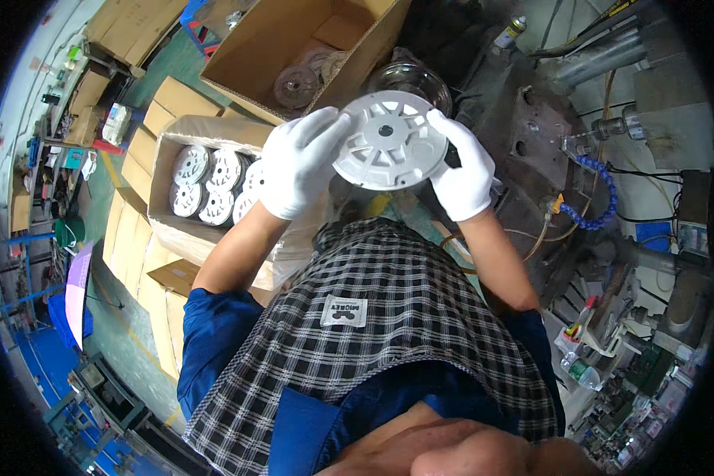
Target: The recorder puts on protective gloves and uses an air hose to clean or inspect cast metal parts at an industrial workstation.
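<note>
Left grip (297, 163): white-gloved, bent in, its fingers on the left edge of the gray disc (392, 143).
Right grip (466, 166): white-gloved too, closed on the disc's right edge, thumb on the near face.
Gray disc: round, full of holes, held up between both grips.
Lined box (184, 240): left of the left grip, with more discs (215, 209) in rows.
Big brown box (254, 51): past the left grip, round parts (296, 86) inside.
Blue hose (608, 202): right of the right grip, curved.
</note>
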`<state>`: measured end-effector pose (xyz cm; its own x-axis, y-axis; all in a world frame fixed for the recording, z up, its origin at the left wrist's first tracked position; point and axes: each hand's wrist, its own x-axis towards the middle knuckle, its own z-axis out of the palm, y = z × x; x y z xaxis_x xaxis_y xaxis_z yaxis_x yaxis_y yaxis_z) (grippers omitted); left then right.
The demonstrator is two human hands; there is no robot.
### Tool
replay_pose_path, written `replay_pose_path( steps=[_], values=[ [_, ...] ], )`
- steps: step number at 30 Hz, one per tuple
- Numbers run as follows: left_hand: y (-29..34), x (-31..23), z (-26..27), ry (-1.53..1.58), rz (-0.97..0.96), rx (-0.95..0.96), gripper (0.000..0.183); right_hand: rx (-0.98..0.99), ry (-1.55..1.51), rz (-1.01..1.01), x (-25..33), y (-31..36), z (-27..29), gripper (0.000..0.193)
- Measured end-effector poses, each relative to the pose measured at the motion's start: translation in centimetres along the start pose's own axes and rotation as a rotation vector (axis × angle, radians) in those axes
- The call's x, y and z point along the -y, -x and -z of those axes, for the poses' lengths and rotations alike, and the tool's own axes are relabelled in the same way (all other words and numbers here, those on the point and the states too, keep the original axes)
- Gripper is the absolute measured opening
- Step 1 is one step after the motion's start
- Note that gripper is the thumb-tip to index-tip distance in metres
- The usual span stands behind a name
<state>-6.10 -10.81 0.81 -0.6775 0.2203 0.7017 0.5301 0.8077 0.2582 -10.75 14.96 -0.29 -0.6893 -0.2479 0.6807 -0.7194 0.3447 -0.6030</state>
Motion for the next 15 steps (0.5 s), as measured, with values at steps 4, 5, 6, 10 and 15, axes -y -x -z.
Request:
replay_pose_path(
  steps=[4, 5, 6, 10, 15],
  values=[
    [-0.4, -0.4, -0.2, 0.026, 0.004, -0.108, 0.043, -0.033, 0.048, 0.101, 0.1, 0.4, 0.2, 0.055],
    [-0.5, -0.5, -0.2, 0.027, 0.01, -0.109, 0.043, -0.037, 0.05, 0.108, 0.0, 0.5, 0.3, 0.055],
    [-0.5, -0.5, -0.2, 0.033, 0.011, -0.106, 0.043, -0.048, 0.049, 0.121, 0.0, 0.5, 0.4, 0.055],
    [-0.2, -0.4, -0.2, 0.064, 0.034, -0.062, 0.051, -0.07, 0.079, 0.155, -0.1, 0.8, 0.6, 0.054],
    [0.5, -0.1, -0.7, 0.083, 0.094, -0.086, 0.096, -0.095, 0.092, 0.148, 0.2, 1.3, 0.9, 0.053]
  ],
)
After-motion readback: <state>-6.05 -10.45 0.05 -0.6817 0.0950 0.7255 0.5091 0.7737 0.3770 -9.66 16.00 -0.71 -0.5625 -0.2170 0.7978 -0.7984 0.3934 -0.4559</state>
